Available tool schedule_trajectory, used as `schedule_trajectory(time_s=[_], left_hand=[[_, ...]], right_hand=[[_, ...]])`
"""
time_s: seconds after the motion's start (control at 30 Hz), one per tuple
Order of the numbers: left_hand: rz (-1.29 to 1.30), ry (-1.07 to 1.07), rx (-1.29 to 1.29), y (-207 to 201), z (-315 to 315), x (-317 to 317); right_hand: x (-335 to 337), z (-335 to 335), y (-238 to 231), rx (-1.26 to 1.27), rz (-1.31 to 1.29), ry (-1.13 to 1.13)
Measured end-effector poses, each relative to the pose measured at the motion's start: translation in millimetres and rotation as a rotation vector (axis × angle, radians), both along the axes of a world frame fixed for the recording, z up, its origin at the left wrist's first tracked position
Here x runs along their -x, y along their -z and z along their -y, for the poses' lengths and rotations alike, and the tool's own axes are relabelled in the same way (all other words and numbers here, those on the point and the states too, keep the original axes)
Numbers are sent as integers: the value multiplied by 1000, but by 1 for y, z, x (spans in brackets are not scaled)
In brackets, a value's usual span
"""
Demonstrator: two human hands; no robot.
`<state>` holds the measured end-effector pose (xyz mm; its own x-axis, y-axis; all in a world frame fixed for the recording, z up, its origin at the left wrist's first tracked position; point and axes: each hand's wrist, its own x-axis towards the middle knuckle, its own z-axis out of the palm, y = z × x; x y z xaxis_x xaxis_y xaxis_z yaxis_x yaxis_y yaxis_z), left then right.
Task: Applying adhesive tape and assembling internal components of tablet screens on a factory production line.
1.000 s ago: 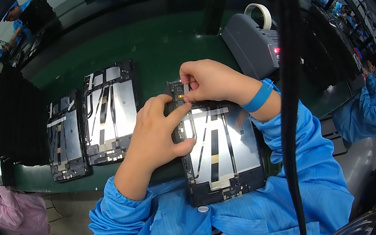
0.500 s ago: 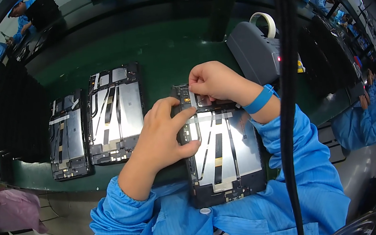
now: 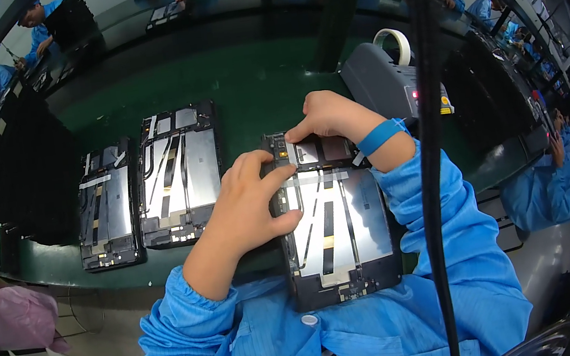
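In front of me an opened tablet shell lies with its inner side up, showing a silvery plate, black ribbon cables and pale tape strips. My left hand rests on its left edge, fingers spread, index fingertip and thumb on the tablet. At the upper left corner my right hand presses its thumb on a narrow white tape strip; the other fingers are curled in and partly hidden. A blue wristband circles my right wrist. Two similar tablet shells lie to the left.
A grey tape dispenser with a white roll stands behind my right hand. Tall stacks of dark shells rise at far left, with more at right. A black cable hangs before my right arm. Co-workers in blue sit around the green table.
My right thumb has gone from a pinch at the tape strip to pressing down on it, and the other fingers have lifted off the tablet's upper part. My left hand stays put.
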<state>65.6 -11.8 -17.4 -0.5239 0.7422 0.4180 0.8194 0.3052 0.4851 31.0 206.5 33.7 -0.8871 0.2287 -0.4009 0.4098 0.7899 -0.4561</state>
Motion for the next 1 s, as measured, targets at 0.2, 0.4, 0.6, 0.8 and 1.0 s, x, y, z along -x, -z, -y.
schedule_trajectory(time_s=[0.2, 0.4, 0.6, 0.8, 1.0], left_hand=[[31, -47, 46, 5, 20, -27], [491, 155, -85, 31, 44, -74], [560, 166, -138, 39, 28, -86], [651, 202, -280, 33, 29, -82], [1055, 225, -824, -2, 48, -82]], right_hand=[[-66, -8, 11, 145, -548, -28], [-218, -36, 66, 147, -705, 67], [-234, -1, 72, 381, -491, 15], [-230, 9, 64, 485, -553, 6], [-205, 34, 31, 518, -650, -114]])
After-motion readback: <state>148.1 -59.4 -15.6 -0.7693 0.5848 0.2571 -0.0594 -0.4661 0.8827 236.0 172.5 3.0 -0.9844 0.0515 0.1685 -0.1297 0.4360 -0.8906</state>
